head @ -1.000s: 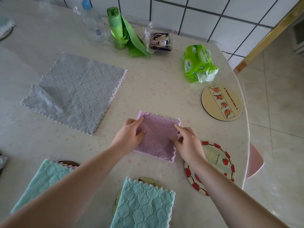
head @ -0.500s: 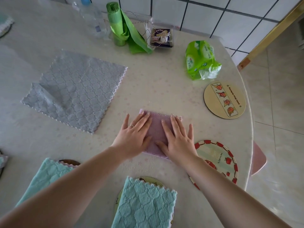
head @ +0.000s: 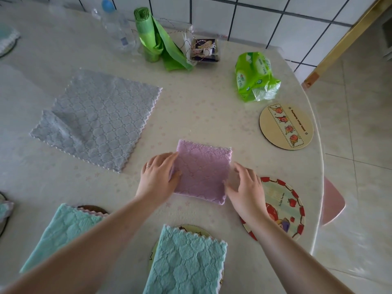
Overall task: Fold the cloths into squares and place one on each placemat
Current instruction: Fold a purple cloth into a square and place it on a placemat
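A purple cloth (head: 203,172), folded into a square, lies at the table's middle. My left hand (head: 158,179) holds its left edge with the thumb on top. My right hand (head: 246,189) holds its right edge and is slightly blurred. A round red-rimmed placemat (head: 293,205) lies bare just right of that hand. A beige round placemat (head: 286,126) sits bare farther back. Two folded teal cloths (head: 186,262) (head: 63,230) rest on near placemats (head: 192,228) (head: 91,209). A grey cloth (head: 99,117) lies spread open at the left.
At the back stand a clear bottle (head: 118,28), a green bag roll (head: 148,32), a small box (head: 204,49) and a green tissue pack (head: 254,75). The table's curved edge (head: 320,166) runs down the right. A pink seat (head: 332,200) sits below it.
My hands went from pinching the cloth, to pressing flat on top of it, to now gripping its left and right edges. The cloth's top face is uncovered again.
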Motion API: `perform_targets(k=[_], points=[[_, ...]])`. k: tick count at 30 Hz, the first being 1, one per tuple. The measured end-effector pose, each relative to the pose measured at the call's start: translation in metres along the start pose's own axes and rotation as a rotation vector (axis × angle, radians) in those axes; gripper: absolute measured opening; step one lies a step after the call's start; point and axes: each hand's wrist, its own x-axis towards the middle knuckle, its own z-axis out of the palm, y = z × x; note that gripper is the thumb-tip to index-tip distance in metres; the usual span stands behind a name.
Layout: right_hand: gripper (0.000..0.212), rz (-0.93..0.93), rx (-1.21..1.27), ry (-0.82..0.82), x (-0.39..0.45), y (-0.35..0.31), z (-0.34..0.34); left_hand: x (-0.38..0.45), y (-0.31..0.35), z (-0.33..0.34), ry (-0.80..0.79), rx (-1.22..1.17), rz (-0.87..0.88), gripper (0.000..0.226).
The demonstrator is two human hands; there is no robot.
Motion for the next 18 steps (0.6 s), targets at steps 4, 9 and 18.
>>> perform_targets(k=[4,9,18], points=[[0.055,0.014,0.178,-0.161,0.002,-0.011,0.003,0.004,0.007,-0.001,-0.077,-0.248,-0.133,0.033],[0.044,0.151,0.563,-0.142,0.0,-0.018,-0.007,0.001,0.026,-0.018,-0.08,-0.601,-0.304,0.037],[0.034,0.28,0.78,0.036,-0.057,0.056,-0.054,-0.035,0.101,0.016,-0.424,-0.901,-0.336,0.05]])
